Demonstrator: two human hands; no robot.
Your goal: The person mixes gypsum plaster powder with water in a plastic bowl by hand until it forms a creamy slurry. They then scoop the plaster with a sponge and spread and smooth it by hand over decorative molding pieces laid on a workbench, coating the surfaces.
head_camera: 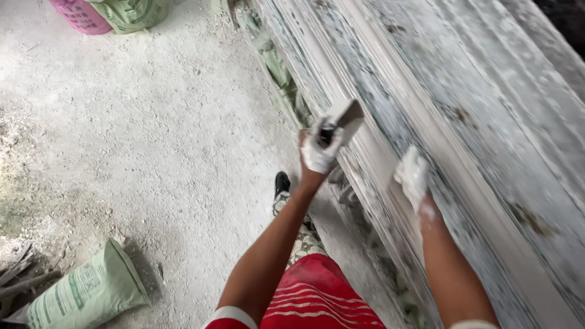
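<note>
My left hand [318,152], coated in white plaster, is closed on the handle of a flat scraper [345,117] whose blade rests against the near edge of a long plaster-covered moulding bench [463,109]. My right hand [413,176], also white with plaster, lies flat with fingers together on the ridged surface of the bench, a little to the right of the scraper. It holds nothing that I can see.
A green sack [85,292] lies on the dusty concrete floor at lower left. Another green sack [131,13] and a pink bucket [79,15] stand at the top left. My foot in a black shoe [281,183] is beside the bench.
</note>
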